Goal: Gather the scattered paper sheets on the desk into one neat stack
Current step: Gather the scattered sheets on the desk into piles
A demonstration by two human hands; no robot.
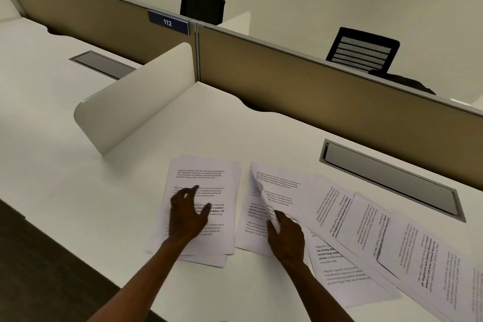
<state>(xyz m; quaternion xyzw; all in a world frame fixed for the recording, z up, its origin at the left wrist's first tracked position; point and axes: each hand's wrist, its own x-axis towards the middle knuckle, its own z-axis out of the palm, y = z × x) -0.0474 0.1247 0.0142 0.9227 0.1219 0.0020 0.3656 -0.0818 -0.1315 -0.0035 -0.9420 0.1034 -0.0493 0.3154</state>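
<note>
1. A loose stack of printed sheets [206,183] is lying on the white surface [78,191] at the centre, its long axis running away from the person and tilting slightly to the right, text upright to the viewer. Its lower edges are fanning out unevenly.
2. The left hand [187,214] is hovering over or resting on this stack with its fingers [194,188] spread and relaxed, gripping nothing; whether the palm is touching the paper is hard to tell.
3. Just beside the stack, to the right, another sheet [251,232] is lying parallel to it, with a lifted sheet [277,191] curling up above it.
4. The right hand [286,239] is pinching the near edge of the lifted sheet between thumb and fingers, which are curling round the paper; the fingertips are partly hidden by it.
5. Further right, a row of overlapping sheets [379,227] is trailing toward the lower right corner, long axes turned sideways so the text is running vertically. The last ones are being cut off by the frame edge, and their print is too blurred to read.
6. A cable tray lid [392,178] is sitting behind the sheets, a white divider [136,97] is standing to the left, and a tan partition [313,91] carrying a "112" label [168,22] is running along the back.
</note>
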